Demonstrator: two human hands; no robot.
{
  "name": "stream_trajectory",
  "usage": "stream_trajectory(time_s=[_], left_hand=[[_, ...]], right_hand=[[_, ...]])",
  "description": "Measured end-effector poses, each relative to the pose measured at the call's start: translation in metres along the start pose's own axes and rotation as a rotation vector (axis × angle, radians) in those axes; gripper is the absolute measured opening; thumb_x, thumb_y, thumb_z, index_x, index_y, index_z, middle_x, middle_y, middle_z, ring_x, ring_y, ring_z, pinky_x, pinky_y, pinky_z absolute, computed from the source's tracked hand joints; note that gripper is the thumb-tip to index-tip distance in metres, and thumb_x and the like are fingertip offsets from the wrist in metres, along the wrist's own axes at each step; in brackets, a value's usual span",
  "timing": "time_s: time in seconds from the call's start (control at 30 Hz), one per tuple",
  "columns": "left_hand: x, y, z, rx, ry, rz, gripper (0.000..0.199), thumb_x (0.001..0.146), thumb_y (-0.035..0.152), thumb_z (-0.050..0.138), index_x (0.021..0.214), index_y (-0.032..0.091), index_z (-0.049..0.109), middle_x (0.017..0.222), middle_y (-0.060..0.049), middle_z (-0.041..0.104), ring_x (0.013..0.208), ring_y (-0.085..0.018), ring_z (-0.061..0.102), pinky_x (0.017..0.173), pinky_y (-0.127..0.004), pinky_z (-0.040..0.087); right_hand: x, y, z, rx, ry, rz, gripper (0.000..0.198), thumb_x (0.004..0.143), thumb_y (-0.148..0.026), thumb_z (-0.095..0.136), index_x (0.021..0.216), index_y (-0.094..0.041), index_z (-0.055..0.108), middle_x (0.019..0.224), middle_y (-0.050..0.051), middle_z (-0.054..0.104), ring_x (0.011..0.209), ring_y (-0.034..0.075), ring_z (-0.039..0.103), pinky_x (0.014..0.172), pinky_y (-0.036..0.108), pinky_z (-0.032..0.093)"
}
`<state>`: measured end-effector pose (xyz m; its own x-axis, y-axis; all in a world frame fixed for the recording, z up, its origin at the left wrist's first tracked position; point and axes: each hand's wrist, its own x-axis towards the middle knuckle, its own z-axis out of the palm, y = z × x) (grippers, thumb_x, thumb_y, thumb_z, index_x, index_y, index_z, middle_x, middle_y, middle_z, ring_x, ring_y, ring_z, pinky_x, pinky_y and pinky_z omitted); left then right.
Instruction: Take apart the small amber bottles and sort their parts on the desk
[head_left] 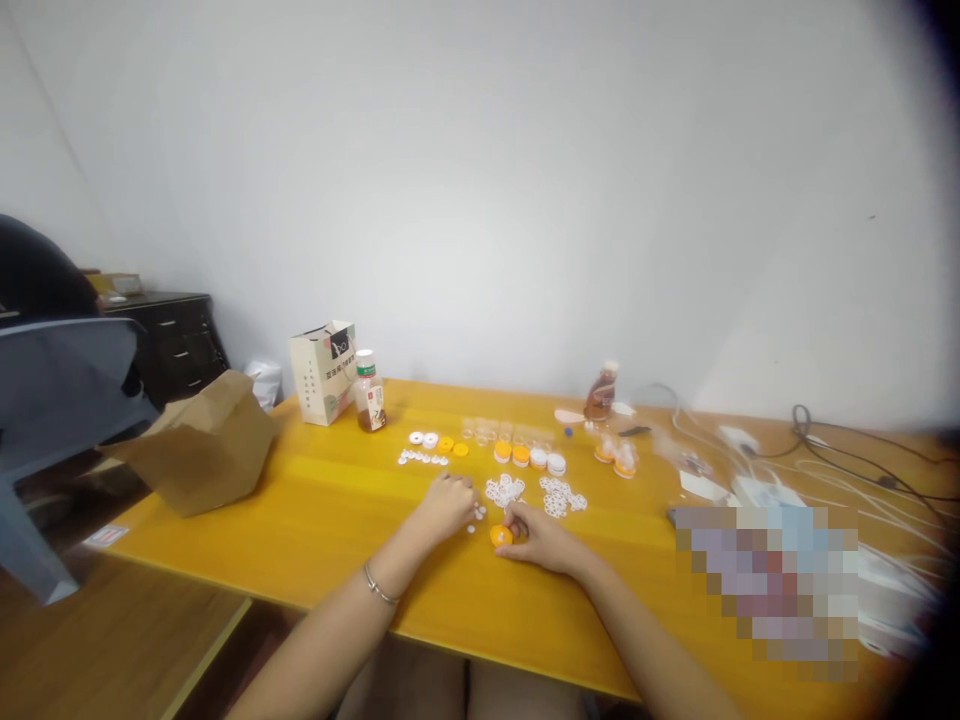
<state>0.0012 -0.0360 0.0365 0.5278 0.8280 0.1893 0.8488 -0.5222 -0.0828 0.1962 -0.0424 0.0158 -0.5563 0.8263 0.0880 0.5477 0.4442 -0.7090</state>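
My right hand (541, 538) grips a round orange cap (500, 536) between thumb and fingers, low over the table; a small white spot shows at its centre. To the left, my left hand (448, 502) is curled with its knuckles up, beside several small white pieces (480, 513). Its fingertips are hidden, so what it may hold does not show. Just beyond my hands lie two heaps of flat white rings, a left heap (505, 490) and a right heap (561, 496). Behind them stand short stacks of orange caps (502, 452) and white caps (556, 464).
Clear cups (510, 432) form a row at the back. Loose discs (446, 444) and small white pieces (424, 459) lie left. A brown paper bag (217, 445), printed carton (322, 375) and labelled bottle (370, 395) stand farther left. An amber bottle (601, 392) and cables (847, 470) occupy the right.
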Motion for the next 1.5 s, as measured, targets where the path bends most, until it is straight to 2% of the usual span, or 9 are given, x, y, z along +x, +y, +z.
stream_trajectory(time_s=[0.33, 0.43, 0.57, 0.73, 0.9, 1.23, 1.5], left_hand=[[-0.003, 0.003, 0.001, -0.094, 0.068, 0.046, 0.019, 0.080, 0.025, 0.047, 0.070, 0.015, 0.060, 0.075, -0.007, 0.061, 0.069, -0.018, 0.058, 0.067, -0.028, 0.038], [-0.006, 0.006, -0.005, -0.239, 0.085, 0.192, 0.016, 0.081, 0.027, 0.049, 0.075, 0.018, 0.061, 0.076, -0.003, 0.062, 0.072, -0.015, 0.058, 0.068, -0.024, 0.038], [-0.007, 0.011, -0.007, -0.421, 0.070, 0.418, 0.013, 0.081, 0.027, 0.052, 0.087, 0.019, 0.060, 0.087, -0.001, 0.063, 0.081, -0.013, 0.058, 0.072, -0.020, 0.039], [-0.002, 0.012, 0.006, -0.463, 0.075, 0.459, 0.011, 0.083, 0.018, 0.048, 0.089, 0.019, 0.057, 0.092, -0.001, 0.063, 0.083, -0.012, 0.057, 0.076, -0.019, 0.040], [0.001, 0.010, 0.011, -0.411, 0.098, 0.454, 0.011, 0.084, 0.020, 0.047, 0.090, 0.019, 0.056, 0.092, -0.002, 0.063, 0.085, -0.013, 0.057, 0.078, -0.021, 0.040], [0.001, 0.015, 0.012, -0.102, 0.232, 0.507, 0.014, 0.086, 0.022, 0.043, 0.084, 0.016, 0.055, 0.081, -0.003, 0.062, 0.079, -0.014, 0.057, 0.071, -0.026, 0.037], [0.002, 0.016, 0.018, -0.043, 0.286, 0.518, 0.014, 0.086, 0.022, 0.043, 0.081, 0.016, 0.054, 0.078, -0.001, 0.061, 0.075, -0.013, 0.056, 0.068, -0.026, 0.035]], right_hand=[[0.000, 0.000, 0.001, 0.022, 0.000, 0.005, 0.025, 0.062, -0.032, 0.066, 0.073, -0.019, 0.047, 0.067, -0.004, 0.046, 0.060, 0.010, 0.042, 0.054, 0.021, 0.034], [0.001, 0.000, 0.001, 0.022, -0.003, 0.001, 0.024, 0.063, -0.030, 0.065, 0.072, -0.019, 0.046, 0.065, -0.005, 0.045, 0.058, 0.010, 0.040, 0.053, 0.021, 0.032], [0.002, 0.002, 0.000, -0.014, -0.012, -0.036, 0.023, 0.064, -0.029, 0.065, 0.072, -0.019, 0.046, 0.065, -0.005, 0.044, 0.060, 0.010, 0.041, 0.054, 0.021, 0.033], [0.003, 0.005, 0.000, -0.022, -0.014, -0.060, 0.023, 0.065, -0.031, 0.065, 0.072, -0.019, 0.046, 0.067, -0.004, 0.045, 0.062, 0.011, 0.042, 0.056, 0.022, 0.034], [0.004, 0.007, 0.001, -0.016, -0.028, -0.061, 0.023, 0.065, -0.031, 0.065, 0.074, -0.019, 0.048, 0.066, -0.004, 0.043, 0.061, 0.011, 0.041, 0.055, 0.021, 0.034], [0.004, 0.010, 0.001, 0.065, -0.022, -0.056, 0.024, 0.063, -0.027, 0.065, 0.069, -0.018, 0.044, 0.062, -0.006, 0.040, 0.057, 0.009, 0.037, 0.053, 0.021, 0.031], [0.004, 0.008, -0.001, 0.061, -0.020, -0.031, 0.023, 0.062, -0.025, 0.064, 0.068, -0.018, 0.043, 0.062, -0.005, 0.041, 0.056, 0.009, 0.037, 0.052, 0.021, 0.030]])
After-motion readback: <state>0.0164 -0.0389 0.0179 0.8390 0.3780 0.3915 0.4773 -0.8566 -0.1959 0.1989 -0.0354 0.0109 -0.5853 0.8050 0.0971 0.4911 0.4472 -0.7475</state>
